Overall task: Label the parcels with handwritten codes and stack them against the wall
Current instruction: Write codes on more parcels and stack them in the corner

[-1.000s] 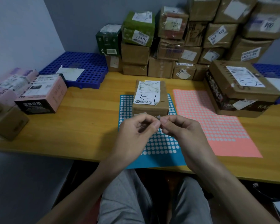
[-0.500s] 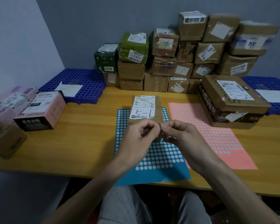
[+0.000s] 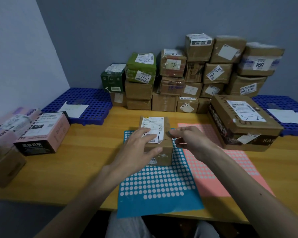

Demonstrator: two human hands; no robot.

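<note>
Squarely under left grip lies parcel (right grip pinches sticker beside).

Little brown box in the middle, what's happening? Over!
Left hand flat on small brown cardboard parcel, fingers on its white label. Right hand pinching at parcel's right edge, contents unclear. Parcel sits on blue dotted sheet, way to stacked boxes open.

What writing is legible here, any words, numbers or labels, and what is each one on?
"004", upside down: top right box
"J-3-4311": green box
"409": brown box in the stack
"KAR": side of the big box
"070": pink box
Handwritten code on the parcel: partly under the left hand, not readable.
Other labels: too small or blurred.
</note>
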